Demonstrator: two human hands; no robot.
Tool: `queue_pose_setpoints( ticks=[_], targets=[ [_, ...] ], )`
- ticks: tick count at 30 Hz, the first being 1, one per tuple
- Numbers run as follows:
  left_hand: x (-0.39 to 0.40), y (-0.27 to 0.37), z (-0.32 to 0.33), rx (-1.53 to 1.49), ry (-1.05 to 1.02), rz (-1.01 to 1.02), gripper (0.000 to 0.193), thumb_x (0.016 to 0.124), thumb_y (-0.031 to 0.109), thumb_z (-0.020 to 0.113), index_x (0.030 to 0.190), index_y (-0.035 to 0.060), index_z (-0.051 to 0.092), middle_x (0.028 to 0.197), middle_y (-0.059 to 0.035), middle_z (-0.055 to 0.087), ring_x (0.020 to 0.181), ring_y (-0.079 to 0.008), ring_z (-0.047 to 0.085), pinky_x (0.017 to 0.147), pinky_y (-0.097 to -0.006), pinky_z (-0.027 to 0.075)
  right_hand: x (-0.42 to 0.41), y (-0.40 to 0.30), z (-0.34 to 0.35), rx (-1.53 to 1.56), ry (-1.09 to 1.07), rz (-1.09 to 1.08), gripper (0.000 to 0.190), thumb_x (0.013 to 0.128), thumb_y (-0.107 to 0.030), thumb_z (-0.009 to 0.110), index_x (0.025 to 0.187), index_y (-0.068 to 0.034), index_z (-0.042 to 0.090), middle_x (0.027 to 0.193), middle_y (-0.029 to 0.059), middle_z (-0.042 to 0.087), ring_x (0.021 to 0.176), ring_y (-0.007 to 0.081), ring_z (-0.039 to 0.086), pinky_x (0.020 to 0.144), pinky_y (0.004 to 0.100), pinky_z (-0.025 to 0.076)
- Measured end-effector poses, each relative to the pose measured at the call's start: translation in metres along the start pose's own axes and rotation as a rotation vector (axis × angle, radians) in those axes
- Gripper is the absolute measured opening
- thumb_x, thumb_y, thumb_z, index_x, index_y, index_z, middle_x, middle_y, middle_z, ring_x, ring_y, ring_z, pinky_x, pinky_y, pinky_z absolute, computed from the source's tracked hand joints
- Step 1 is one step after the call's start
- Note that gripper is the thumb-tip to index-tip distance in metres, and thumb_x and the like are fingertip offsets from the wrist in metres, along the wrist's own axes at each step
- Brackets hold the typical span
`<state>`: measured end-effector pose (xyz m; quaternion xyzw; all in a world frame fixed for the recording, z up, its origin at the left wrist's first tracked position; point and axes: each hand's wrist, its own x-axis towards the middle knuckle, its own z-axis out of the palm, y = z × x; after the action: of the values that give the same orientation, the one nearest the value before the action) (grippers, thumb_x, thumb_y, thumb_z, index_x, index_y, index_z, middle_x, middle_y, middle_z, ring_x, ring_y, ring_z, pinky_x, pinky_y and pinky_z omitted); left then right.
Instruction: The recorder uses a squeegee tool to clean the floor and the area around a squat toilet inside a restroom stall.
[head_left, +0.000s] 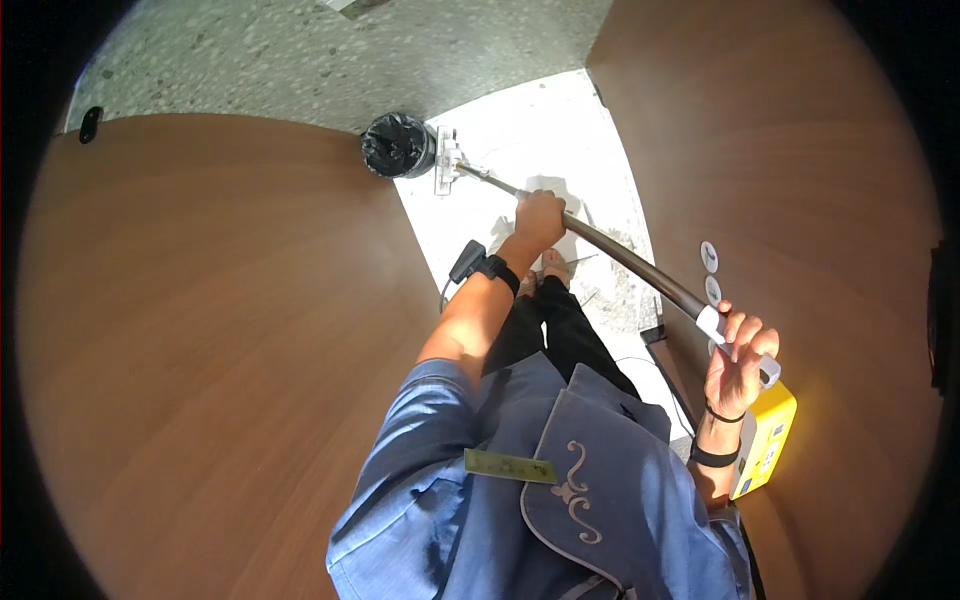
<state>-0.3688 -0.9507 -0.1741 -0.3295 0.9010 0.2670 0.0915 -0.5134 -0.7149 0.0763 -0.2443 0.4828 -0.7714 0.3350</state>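
Note:
My left hand (540, 214) is closed around the lower part of a metal pole (637, 262). My right hand (739, 367) is at the pole's upper end, its fingers curled around the white and grey grip. The pole slants down to a flat mop head (445, 161) with a pale, partly clear frame. That head rests on the sunlit floor, right beside a round bin lined with a black bag (396, 145). Whether head and bin touch, I cannot tell.
Brown wood-look panels (225, 300) (795, 187) stand on both sides, round stickers (709, 256) on the right one. Speckled stone surface (300, 67) lies beyond the bin. A yellow box (765, 442) is beside my right forearm. My feet (553, 266) are on the white floor (525, 127).

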Motion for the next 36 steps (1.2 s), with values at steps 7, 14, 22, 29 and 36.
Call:
queue_pose_setpoints(
  ticks=[7,14,22,29,36],
  targets=[
    [0.054,-0.009,0.038,0.092,0.093,-0.039,0.016,0.079,0.020,0.060,0.088,0.0137,0.071,0.101,-0.0120,0.063,0.109,-0.0326,0.053,0.097,-0.0490,0.033,0.003,0.034,0.002,-0.155,0.164,0.035,0.029,0.089,-0.029,0.064,0.077,-0.014,0.042,0.076,-0.0008,0.039,0.087,0.0181,0.044,0.108,0.0483,0.027],
    [0.011,0.045,0.092,0.105,-0.206,0.109,0.022,0.081,0.020,0.058,0.097,0.0129,0.072,0.107,-0.0157,0.061,0.118,-0.0419,0.043,0.101,-0.0564,0.028,-0.100,0.007,-0.029,-0.207,0.482,0.136,0.026,0.086,-0.027,0.068,0.080,-0.016,0.045,0.078,-0.0021,0.046,0.093,0.0193,0.049,0.106,0.0498,0.028],
    [-0.058,0.115,0.125,0.094,-0.414,0.308,0.025,0.077,0.023,0.059,0.093,0.0095,0.071,0.100,-0.0153,0.065,0.114,-0.0487,0.048,0.094,-0.0667,0.030,-0.178,-0.056,-0.049,-0.109,0.684,0.065,0.024,0.091,-0.033,0.059,0.084,-0.014,0.046,0.076,-0.0034,0.040,0.086,0.0142,0.048,0.110,0.0474,0.028],
    [-0.041,0.123,0.059,0.019,-0.229,0.218,0.024,0.080,0.019,0.055,0.096,0.0094,0.070,0.095,-0.0145,0.066,0.108,-0.0440,0.053,0.092,-0.0652,0.034,-0.161,-0.056,-0.055,-0.132,0.531,-0.062,0.039,0.083,-0.031,0.071,0.074,-0.016,0.036,0.071,-0.0033,0.033,0.076,0.0148,0.041,0.103,0.0466,0.031],
    [0.053,0.010,0.091,0.225,0.319,0.130,0.025,0.078,0.022,0.060,0.098,0.0068,0.067,0.114,-0.0190,0.060,0.117,-0.0373,0.050,0.096,-0.0391,0.043,-0.114,0.052,-0.007,-0.495,0.115,0.096,0.020,0.077,-0.006,0.066,0.085,-0.010,0.049,0.090,0.0048,0.052,0.106,0.0261,0.050,0.104,0.0491,0.030]
  ],
)
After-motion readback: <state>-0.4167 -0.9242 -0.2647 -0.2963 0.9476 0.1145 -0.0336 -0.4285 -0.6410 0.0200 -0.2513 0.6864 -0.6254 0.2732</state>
